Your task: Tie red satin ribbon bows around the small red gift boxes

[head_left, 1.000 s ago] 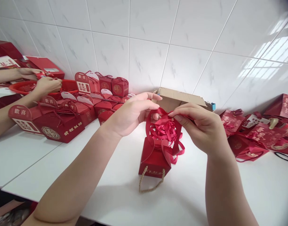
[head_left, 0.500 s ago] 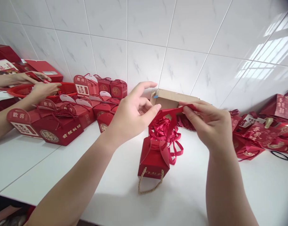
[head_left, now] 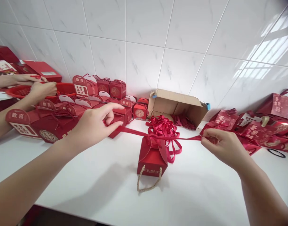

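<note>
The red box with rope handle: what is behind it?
Behind the red box: a heap of red ribbon, then an open cardboard box. The heap's near left part is covered.

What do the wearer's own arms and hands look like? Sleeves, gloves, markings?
Left hand and right hand are bare, five-fingered, ungloved. Left arm and right arm show no sleeves within frame. No watch, bracelet, ring or markings visible.

Glare (head_left: 266, 51) is striping tiles (head_left: 144, 69) behind the desk (head_left: 200, 197), toward its right end; soft shadows (head_left: 97, 185) are spreading across its front.
</note>
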`<state>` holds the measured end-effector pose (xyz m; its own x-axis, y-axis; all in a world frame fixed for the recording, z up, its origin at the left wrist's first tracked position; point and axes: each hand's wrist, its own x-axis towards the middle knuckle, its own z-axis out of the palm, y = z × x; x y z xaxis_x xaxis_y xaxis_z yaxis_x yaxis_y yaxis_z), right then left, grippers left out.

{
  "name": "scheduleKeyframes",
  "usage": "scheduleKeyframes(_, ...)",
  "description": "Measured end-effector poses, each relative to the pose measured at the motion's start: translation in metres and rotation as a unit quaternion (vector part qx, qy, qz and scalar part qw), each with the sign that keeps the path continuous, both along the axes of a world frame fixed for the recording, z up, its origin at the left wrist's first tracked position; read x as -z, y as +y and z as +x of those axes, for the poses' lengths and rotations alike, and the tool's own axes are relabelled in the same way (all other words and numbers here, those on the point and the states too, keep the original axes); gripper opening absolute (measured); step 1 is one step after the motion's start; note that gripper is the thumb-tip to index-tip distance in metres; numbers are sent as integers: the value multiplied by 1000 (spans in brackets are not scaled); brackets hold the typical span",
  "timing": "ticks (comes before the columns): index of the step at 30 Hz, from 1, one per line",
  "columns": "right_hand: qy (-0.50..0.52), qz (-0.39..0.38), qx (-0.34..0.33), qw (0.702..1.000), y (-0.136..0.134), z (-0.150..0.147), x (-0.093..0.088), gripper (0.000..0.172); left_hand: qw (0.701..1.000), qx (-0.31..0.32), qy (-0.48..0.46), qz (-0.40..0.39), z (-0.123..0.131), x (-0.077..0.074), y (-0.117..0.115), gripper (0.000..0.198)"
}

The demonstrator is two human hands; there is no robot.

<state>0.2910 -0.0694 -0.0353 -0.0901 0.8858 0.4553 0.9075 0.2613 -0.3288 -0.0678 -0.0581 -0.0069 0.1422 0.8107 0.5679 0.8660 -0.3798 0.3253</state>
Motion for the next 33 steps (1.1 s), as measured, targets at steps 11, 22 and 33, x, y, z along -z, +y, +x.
scheduleKeyframes(11, -27, -144, 34, 989, 0, 40, 48, 31, 989, 25, 53, -136, -30, 61, 8, 28)
scheduleKeyframes(22, 244, -246, -191, 918, 16, -64, 66, 40, 911, 198, -154, -328, 44, 71, 13, 36)
scheduleKeyframes(33, 419, -362, -227, 801, 2, -75, 82, 45, 780, 216, -365, -461, 53, 89, 9, 31)
